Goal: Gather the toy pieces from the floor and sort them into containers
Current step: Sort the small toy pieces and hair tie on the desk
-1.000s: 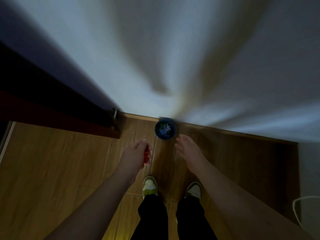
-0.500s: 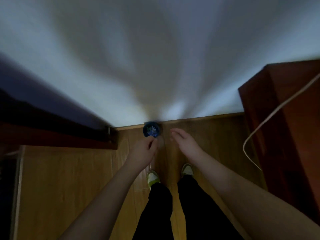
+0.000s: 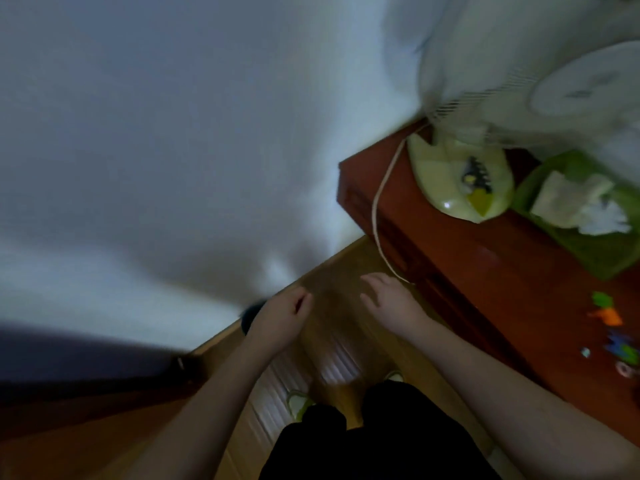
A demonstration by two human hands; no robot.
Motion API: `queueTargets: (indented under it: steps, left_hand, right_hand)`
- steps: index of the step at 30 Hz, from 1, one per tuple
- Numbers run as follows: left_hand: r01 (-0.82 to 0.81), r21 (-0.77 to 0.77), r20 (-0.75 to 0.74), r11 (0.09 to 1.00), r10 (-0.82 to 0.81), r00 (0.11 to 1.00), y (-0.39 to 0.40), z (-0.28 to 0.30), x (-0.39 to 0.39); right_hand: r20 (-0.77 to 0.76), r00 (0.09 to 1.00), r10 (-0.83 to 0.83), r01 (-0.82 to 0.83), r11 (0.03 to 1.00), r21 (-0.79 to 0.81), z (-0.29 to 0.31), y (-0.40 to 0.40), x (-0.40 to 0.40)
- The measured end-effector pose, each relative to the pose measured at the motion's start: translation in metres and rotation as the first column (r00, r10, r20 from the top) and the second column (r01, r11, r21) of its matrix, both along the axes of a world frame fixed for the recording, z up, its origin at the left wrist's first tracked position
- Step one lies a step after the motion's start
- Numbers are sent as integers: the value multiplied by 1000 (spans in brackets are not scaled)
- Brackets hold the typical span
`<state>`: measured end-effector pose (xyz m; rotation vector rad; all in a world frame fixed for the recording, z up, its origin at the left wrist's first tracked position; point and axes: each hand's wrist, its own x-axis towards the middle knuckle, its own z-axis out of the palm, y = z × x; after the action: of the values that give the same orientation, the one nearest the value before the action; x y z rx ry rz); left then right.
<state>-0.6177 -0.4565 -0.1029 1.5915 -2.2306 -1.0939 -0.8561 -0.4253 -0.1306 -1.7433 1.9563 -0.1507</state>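
Left hand [image 3: 280, 320] loosely curled, apparently empty, hiding most of the dark round container [image 3: 250, 315] at the wall's foot. Right hand [image 3: 389, 303] open, empty. Small coloured plastic toy pieces [image 3: 609, 323] lie well apart on the reddish-brown wooden worktop [image 3: 485, 271].

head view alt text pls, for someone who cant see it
Both bare hands, left loosely curled and right open, hang empty over a wooden floor. To the right, a red-brown table carries a fan, a green tray and small colourful toy pieces.

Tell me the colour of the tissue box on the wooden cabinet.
Green, with white tissues sticking out: the tissue box shows clearly in the head view, beside the fan base.
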Motion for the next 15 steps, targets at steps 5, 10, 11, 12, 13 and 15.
queueTargets:
  steps: [5, 10, 11, 12, 13, 15]
  left_hand:
    - [231, -95, 83, 968, -223, 971, 5, 20, -60]
    - [503, -140, 281, 853, -453, 846, 23, 35, -138]
    - [527, -148, 289, 837, -473, 832, 31, 38, -154]
    - [547, -158, 287, 822, -492, 822, 40, 40, -171]
    - [564, -171, 282, 808, -508, 814, 49, 43, -184]
    - [607, -192, 280, 771, -550, 787, 69, 47, -214]
  right_hand:
    - [-235, 967, -99, 82, 993, -82, 19, 54, -63]
    - [-270, 927, -259, 254, 966, -54, 28, 116, -127]
    - [-263, 924, -278, 277, 960, -42, 29, 130, -140]
    - [-258, 921, -292, 293, 955, -33, 29, 145, -153]
    - [-257, 917, -305, 307, 951, -31, 29, 157, -163]
    - [-255, 904, -344, 348, 937, -33, 31, 184, -187]
